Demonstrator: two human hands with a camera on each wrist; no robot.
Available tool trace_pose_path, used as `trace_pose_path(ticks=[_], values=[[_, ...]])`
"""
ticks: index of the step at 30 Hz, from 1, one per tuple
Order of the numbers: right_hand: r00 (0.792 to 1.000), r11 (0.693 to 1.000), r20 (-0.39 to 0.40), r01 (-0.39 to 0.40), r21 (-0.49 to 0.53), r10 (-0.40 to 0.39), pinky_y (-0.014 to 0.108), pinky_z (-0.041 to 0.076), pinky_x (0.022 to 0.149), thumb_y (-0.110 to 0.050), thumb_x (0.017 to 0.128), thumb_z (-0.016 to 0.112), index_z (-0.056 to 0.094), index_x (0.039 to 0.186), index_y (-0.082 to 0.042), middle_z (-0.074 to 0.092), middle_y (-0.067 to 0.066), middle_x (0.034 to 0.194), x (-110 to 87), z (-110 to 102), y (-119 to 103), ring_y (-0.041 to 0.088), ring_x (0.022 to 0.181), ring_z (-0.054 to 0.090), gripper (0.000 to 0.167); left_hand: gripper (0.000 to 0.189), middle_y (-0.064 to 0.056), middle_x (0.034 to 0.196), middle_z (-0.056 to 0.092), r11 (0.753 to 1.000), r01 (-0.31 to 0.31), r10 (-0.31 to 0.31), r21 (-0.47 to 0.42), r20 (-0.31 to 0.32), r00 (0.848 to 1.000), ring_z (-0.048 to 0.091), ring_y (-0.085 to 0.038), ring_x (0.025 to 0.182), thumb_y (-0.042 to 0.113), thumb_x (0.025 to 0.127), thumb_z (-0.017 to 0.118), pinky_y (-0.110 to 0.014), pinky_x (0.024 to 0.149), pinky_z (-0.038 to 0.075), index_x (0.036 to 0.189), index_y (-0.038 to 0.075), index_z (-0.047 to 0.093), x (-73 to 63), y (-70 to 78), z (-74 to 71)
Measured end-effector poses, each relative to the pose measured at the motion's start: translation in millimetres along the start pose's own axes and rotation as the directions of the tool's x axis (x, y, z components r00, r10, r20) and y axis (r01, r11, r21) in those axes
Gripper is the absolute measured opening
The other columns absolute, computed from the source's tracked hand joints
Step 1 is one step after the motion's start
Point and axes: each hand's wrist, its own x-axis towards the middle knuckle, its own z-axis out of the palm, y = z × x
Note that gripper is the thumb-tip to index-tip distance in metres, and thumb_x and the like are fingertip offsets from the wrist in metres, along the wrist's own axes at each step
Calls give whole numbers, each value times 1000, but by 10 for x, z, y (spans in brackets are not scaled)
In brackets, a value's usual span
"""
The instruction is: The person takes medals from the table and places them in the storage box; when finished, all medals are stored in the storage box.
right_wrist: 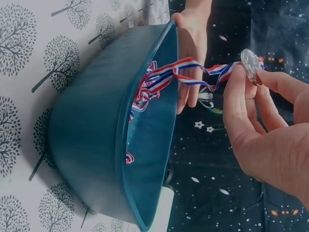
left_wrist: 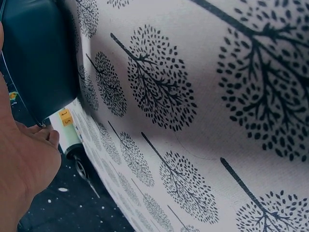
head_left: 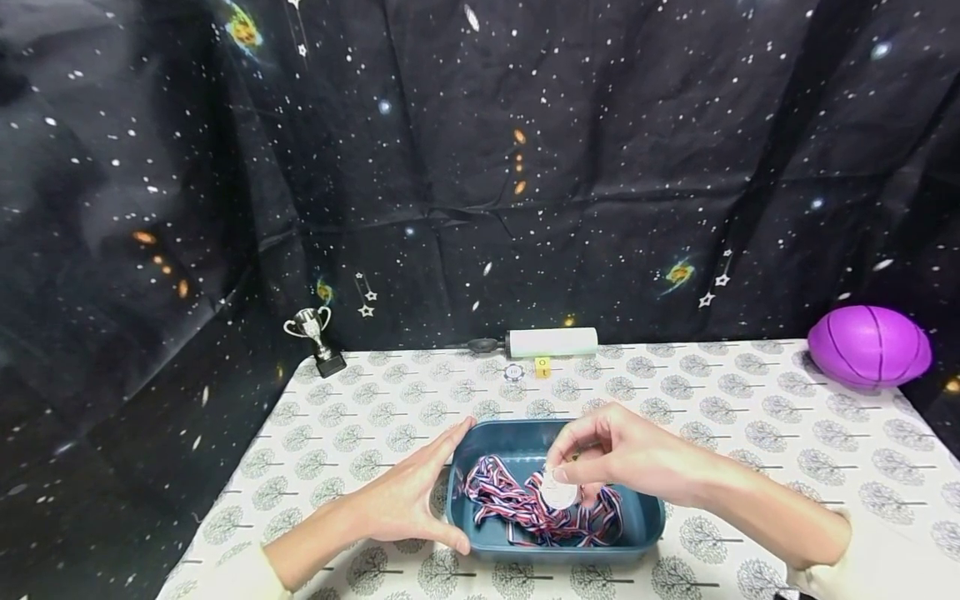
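Note:
A dark teal plastic bin stands on the table with a tangle of red, white and blue striped ribbons inside. Between thumb and fingers, my right hand pinches a round silver medal. In the right wrist view the medal is above the rim, and its striped ribbon trails down into the bin. My left hand rests against the bin's left end, thumb at the near corner and straight fingers along toward the far corner.
Farther back lie a white cylinder with a black end, a yellow lettered block and a small scalloped disc. A silver trophy cup stands back left, a purple ball back right. A dark star-printed cloth hangs behind the table.

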Motion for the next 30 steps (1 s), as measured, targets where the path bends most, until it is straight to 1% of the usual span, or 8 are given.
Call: trace_pose_path(ticks=[5,8,11,15,18,21,24,30], values=[[999,1000,25,21,18,-21,37,63,81,-10,100,71,77,110,-3,72,13,91,-96,-31,-1,24,73,71,14,147,-10,178,13,1000,-6,6,5,0,1000,20,-30,160,63,67,95,-58,126,25,173,23,1,1,0,-4],[999,1000,43,25,10,-25,35,61,79,-5,101,65,75,113,-3,69,11,91,-163,-67,5,23,77,69,16,147,-12,177,13,1000,4,-4,2,5,1000,19,-29,161,63,67,95,-56,127,24,173,23,1,-3,3,-1],[997,1000,70,14,-2,-14,29,58,74,0,99,64,75,114,-2,65,5,89,-214,-112,17,18,77,63,19,147,-13,177,14,1000,6,-6,1,8,1000,19,-30,161,62,67,95,-57,127,24,173,23,1,-6,7,0],[994,999,109,22,-31,-18,23,53,72,2,99,65,77,115,-3,65,3,91,-236,-162,63,12,76,56,21,148,-8,178,11,1000,14,-14,-3,12,1000,18,-28,161,64,67,95,-56,127,23,173,25,0,-4,12,-2],[994,997,103,29,-74,-21,20,50,69,2,99,67,79,114,-6,64,2,87,-216,-189,121,11,73,53,21,148,-5,178,10,1000,20,-20,-6,13,1000,17,-28,161,65,67,95,-56,127,23,172,27,-1,-3,13,-3],[997,989,74,37,-142,-27,19,53,69,1,97,72,80,110,-8,67,1,85,-166,-209,184,12,75,57,18,148,-5,178,9,1000,15,-15,-6,13,1000,17,-30,161,65,67,94,-57,127,23,172,27,-2,-6,13,-3],[997,977,50,60,-203,-51,22,58,71,0,95,75,81,105,-8,73,3,88,-109,-227,249,14,77,64,14,148,-4,178,8,1000,13,-13,-4,9,1000,18,-30,161,64,67,95,-57,127,23,172,27,-2,-9,14,-1],[997,970,52,70,-234,-60,31,62,68,1,96,72,79,98,-7,76,7,93,-3,-246,353,21,76,67,10,149,0,178,7,999,23,-23,-26,6,1000,17,-27,161,64,66,95,-58,126,23,172,28,-2,-15,23,2]])
